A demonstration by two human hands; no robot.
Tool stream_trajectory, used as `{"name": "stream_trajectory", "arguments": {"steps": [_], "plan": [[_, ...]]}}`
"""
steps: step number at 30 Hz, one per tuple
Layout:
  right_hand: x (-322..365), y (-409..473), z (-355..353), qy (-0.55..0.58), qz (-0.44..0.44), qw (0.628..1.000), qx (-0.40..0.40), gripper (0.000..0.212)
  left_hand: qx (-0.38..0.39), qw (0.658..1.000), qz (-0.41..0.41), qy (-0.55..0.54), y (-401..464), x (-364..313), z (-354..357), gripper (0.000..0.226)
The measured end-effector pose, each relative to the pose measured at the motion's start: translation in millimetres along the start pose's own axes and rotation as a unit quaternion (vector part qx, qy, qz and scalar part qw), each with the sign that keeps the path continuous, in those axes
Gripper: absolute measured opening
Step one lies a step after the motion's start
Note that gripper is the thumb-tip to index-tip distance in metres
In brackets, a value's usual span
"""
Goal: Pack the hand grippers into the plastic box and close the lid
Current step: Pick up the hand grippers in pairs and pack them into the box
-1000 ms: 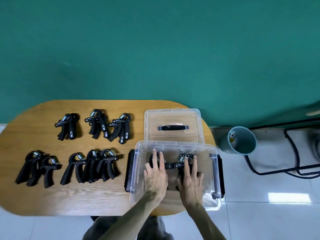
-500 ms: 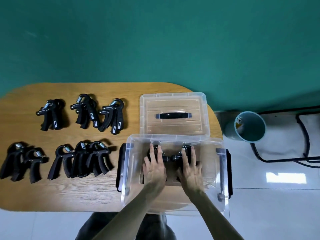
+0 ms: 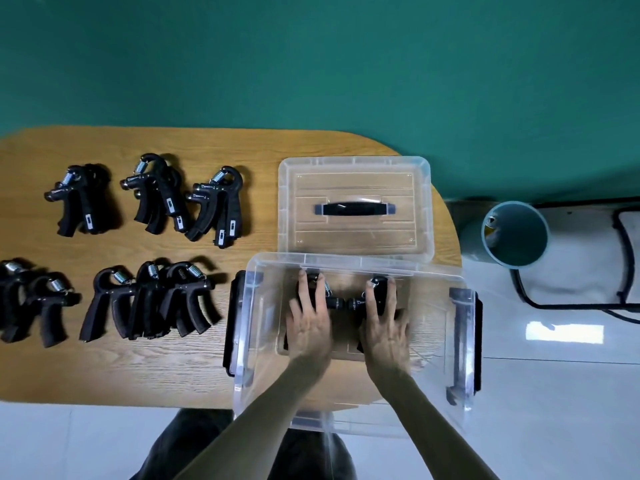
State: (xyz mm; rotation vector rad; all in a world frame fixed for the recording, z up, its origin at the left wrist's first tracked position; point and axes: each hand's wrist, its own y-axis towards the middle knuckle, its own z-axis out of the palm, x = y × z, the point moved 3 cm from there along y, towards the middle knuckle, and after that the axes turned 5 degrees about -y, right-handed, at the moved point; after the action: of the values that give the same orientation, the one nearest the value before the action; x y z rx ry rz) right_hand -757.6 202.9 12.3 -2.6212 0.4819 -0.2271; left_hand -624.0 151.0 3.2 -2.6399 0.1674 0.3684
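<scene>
Resting flat-fingered on black spring-topped hand grippers [image 3: 341, 301] inside clear plastic box [image 3: 460, 341], left hand [image 3: 309, 327] and right hand [image 3: 385, 330].

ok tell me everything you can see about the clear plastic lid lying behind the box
The clear plastic lid lies flat on the wooden table, off the clear plastic box and just behind its far rim. It is rectangular with rounded corners and a raised rim, and wood grain shows through it. A dark handle runs across its middle. Neither hand touches it; its near edge meets or slightly overlaps the box rim.
</scene>
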Motion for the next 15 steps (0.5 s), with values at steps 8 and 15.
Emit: {"name": "stream_trajectory", "arguments": {"steps": [8, 15], "plan": [[2, -2, -7, -0.002, -0.009, 1.0, 0.03, 0.108, 0.035, 0.998, 0.006, -0.045, -5, -3, -9, 0.072], [13, -11, -30, -0.005, 0.002, 0.999, -0.034, 0.061, 0.021, 0.998, 0.049, 0.027, -19, 1, -44, 0.065]]}}
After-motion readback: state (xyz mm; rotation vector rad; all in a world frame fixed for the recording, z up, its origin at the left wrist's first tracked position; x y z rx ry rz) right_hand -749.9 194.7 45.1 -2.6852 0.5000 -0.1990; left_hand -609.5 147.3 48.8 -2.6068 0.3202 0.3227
